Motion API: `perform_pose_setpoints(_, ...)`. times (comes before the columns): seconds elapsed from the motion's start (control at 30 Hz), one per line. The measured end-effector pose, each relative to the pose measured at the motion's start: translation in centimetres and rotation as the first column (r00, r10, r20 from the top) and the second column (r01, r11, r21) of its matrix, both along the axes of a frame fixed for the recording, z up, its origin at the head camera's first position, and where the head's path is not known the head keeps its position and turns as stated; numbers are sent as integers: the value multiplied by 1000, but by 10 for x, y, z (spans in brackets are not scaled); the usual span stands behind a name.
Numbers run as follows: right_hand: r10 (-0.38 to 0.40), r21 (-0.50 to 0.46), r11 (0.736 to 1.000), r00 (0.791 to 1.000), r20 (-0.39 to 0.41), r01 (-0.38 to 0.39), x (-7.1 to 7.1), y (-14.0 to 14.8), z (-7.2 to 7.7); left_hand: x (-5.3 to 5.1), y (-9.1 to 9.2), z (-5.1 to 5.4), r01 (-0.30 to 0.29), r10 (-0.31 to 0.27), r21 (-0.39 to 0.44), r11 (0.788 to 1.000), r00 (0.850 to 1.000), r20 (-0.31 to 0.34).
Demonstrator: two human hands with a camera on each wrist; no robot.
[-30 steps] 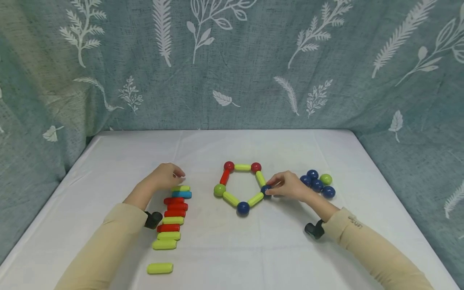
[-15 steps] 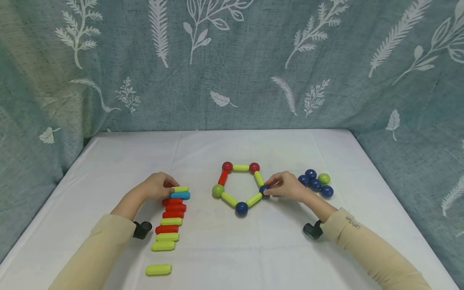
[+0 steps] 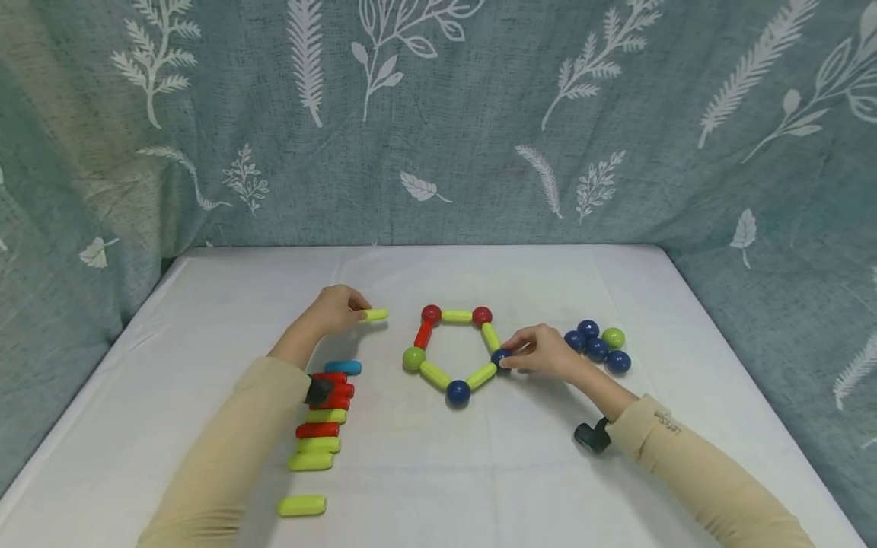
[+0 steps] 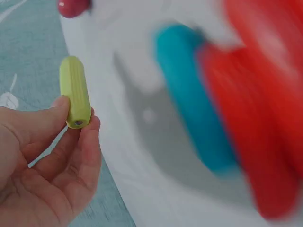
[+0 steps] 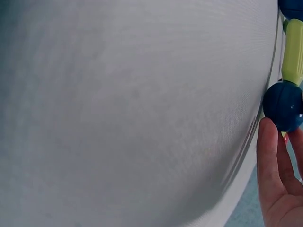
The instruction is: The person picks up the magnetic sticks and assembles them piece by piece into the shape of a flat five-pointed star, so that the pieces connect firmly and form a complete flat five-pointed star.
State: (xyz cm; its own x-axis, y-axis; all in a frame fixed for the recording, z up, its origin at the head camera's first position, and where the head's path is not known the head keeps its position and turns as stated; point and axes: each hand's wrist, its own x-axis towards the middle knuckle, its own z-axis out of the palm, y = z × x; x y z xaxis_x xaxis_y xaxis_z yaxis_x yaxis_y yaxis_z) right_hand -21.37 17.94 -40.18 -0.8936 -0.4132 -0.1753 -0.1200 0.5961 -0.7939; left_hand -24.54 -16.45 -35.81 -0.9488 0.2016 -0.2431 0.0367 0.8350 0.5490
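Observation:
My left hand (image 3: 336, 308) pinches a yellow-green magnetic building rod (image 3: 375, 314) between thumb and fingers. In the left wrist view, the rod (image 4: 75, 92) has a small metal disc in its near end. At the right corner of a five-sided ring, my right hand (image 3: 548, 354) pinches a blue ball (image 3: 502, 358); the right wrist view shows a rod (image 5: 293, 52) joined to this ball (image 5: 283, 106). Two red balls, a green ball (image 3: 414, 358) and another blue ball (image 3: 457, 393) form the other corners. A red rod (image 3: 424, 335) and several yellow-green rods link them.
A column of loose rods lies left of the ring, with a blue rod (image 3: 342, 367) at its far end and a separate yellow-green rod (image 3: 302, 505) nearest me. Right of the ring sit several blue balls (image 3: 597, 350) and a green ball (image 3: 613, 338). A patterned curtain (image 3: 438, 152) hangs behind.
My left hand came down to the far end of the column, took hold of the yellow-green rod there and carried it away and rightward. My right hand stays on the blue ball.

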Motion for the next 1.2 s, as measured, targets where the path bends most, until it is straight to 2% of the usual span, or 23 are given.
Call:
perform_pose_setpoints(0.13,-4,1,1000,1000,-1,4,-1,0,0,-17,26,2,-48,48,41,998,999,20)
perform_pose_setpoints(0.23,-5,-1,1000,1000,7,5,-1,-1,-1,-26,46,-2,-81,82,76,994,997,-10)
perform_pose_setpoints(0.37,2,9,1000,1000,2,-2,0,-1,-2,-32,74,-8,-157,162,152,976,987,-22)
perform_pose_setpoints(0.57,3,28,1000,1000,0,-3,-1,-1,0,-35,104,-18,-274,281,243,930,960,9)
perform_pose_setpoints(0.77,0,32,999,1000,25,-1,-3,0,0,-35,117,-24,-323,332,237,916,943,1)
perform_pose_setpoints(0.93,-2,36,999,1000,22,1,-3,-1,1,-33,122,-26,-370,374,209,905,927,21)
perform_pose_setpoints(1.03,6,42,999,1000,13,-7,-4,-1,2,-33,122,-27,-372,375,195,908,927,21)
perform_pose_setpoints(1.2,7,52,999,1000,19,-8,-4,-2,2,-33,119,-27,-349,350,183,919,936,29)
